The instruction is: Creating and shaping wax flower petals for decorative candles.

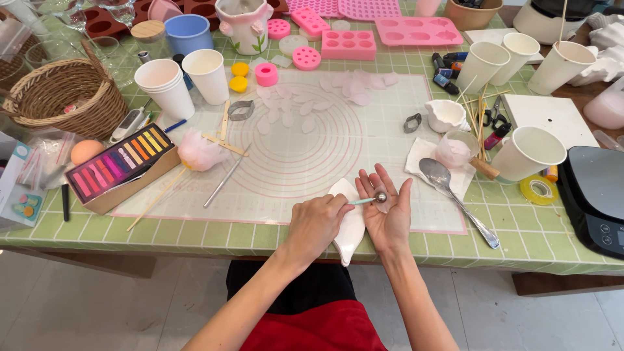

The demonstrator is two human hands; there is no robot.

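Left hand (316, 224) pinches the thin handle of a metal ball-tipped modelling tool (372, 198), its round tip pressed into the open palm of the right hand (388, 211), whose fingers are spread, palm up, cradling a small translucent pale petal (383, 207). Both hands hover over the near edge of the white silicone mat with pink concentric rings (292, 149). A white curved plaster form (350, 231) lies beneath the hands; a metal spoon (455, 195) lies just right.
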